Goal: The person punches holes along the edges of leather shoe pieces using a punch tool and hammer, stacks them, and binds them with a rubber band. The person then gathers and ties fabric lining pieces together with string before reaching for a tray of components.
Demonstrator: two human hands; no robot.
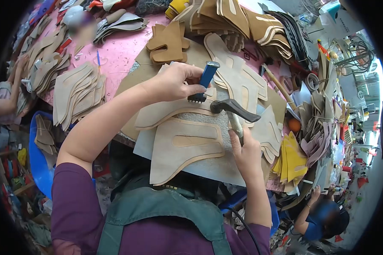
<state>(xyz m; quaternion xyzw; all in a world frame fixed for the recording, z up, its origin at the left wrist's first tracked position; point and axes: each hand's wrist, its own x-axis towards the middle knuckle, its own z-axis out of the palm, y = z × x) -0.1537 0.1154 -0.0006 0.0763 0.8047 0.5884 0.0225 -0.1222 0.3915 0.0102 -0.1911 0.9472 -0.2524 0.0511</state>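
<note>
My left hand [181, 80] is closed around a blue multi-prong punch [207, 75], held upright with its metal top upward. The row of prongs points down at a beige leather piece [157, 111]; whether the tips touch it I cannot tell. In my right hand [247, 151] is a hammer [238, 109], gripped by its pale handle, its dark curved head just right of the punch and below its top. Nearer to me lies another beige cut leather piece [170, 148] with a slot-shaped opening. Further leather pieces [236, 70] overlap beyond my hands.
Under the work is a grey board [238, 172] on a pink table [119, 53]. Stacks of brown [170, 42], beige [78, 89] and yellow pieces [291, 159] surround it. One person [8, 93] sits at the left, another [323, 216] at the lower right.
</note>
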